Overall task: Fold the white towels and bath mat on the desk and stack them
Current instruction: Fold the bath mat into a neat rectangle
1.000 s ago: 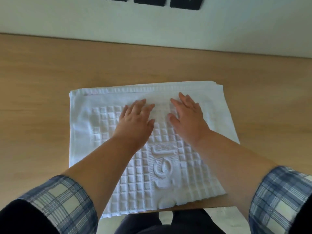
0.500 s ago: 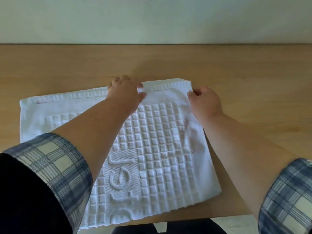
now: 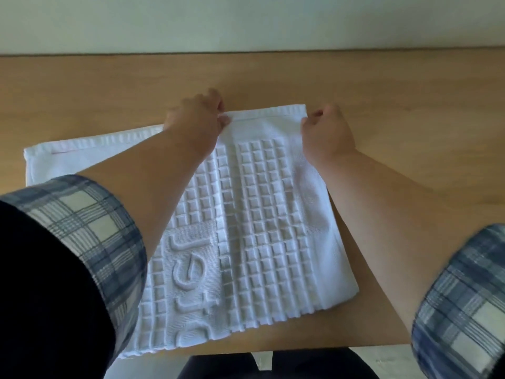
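Observation:
A white bath mat (image 3: 262, 214) with a raised square pattern and embossed letters lies flat on the wooden desk (image 3: 410, 105), its near edge reaching the desk's front edge. My left hand (image 3: 195, 124) pinches the mat's far hem near the middle. At the far right corner, my right hand (image 3: 326, 132) grips the same hem with curled fingers. The mat's left part is partly hidden under my left forearm.
A pale wall (image 3: 246, 20) runs along the desk's far edge. Bare wood shows on the right of the mat and beyond it. My legs and a strip of floor (image 3: 369, 356) show below the desk's front edge.
Both hands left the mat's middle, where they lay flat, and moved to its far hem, which they now hold. The view has shifted right, so the mat sits further left.

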A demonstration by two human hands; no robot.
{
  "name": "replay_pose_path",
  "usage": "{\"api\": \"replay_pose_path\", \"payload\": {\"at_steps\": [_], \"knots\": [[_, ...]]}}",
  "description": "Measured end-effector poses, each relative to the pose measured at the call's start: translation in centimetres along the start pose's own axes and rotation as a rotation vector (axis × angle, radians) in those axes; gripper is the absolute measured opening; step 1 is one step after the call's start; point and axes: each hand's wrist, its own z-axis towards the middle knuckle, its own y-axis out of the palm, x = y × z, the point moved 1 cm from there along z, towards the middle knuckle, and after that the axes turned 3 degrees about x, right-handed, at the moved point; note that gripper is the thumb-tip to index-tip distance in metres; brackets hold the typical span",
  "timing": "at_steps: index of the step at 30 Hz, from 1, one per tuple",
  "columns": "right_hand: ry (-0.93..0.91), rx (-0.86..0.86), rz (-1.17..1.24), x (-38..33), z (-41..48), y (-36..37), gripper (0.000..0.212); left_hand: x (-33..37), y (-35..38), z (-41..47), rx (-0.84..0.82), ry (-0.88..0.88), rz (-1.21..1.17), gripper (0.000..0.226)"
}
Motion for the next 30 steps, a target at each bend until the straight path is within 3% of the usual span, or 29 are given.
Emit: {"api": "replay_pose_path", "payload": {"at_steps": [2,4,6,9,12,17,24,28,30], "knots": [[-0.161,0.117,-0.018,-0.7,-2.3,0.0,0.038,0.4,-0.3,-1.3,0.092,-0.014,0.077,0.041],[-0.382,0.173,-0.028,-1.4,-5.8,0.9,0.043,1.1,-0.7,-4.0,0.151,0.011,-0.007,0.048],[-0.498,0.056,-0.008,-1.5,-9.5,2.6,0.045,2.3,0.0,-8.2,0.099,0.068,-0.109,0.052],[-0.502,-0.205,-0.187,0.1,-13.1,5.3,0.051,3.2,2.7,-15.4,-0.114,0.149,-0.1,0.064],[-0.609,-0.214,-0.446,2.1,-13.5,6.5,0.058,1.1,5.1,-17.9,-0.23,0.201,0.018,0.068],[-0.64,-0.164,-0.633,2.7,-13.3,7.6,0.074,-5.0,4.9,-14.8,-0.154,0.119,0.059,0.075],[-0.609,-0.166,-0.727,2.5,-13.5,7.2,0.076,-17.8,1.0,-9.1,-0.069,-0.149,0.153,0.074],[-0.492,-0.181,-0.636,0.1,-15.5,8.1,0.069,-16.4,-0.3,-10.7,-0.051,-0.136,0.136,0.067],[-0.57,-0.169,-0.523,-1.7,-18.2,9.9,0.064,-12.5,0.5,-14.9,-0.044,-0.056,0.01,0.065]]}}
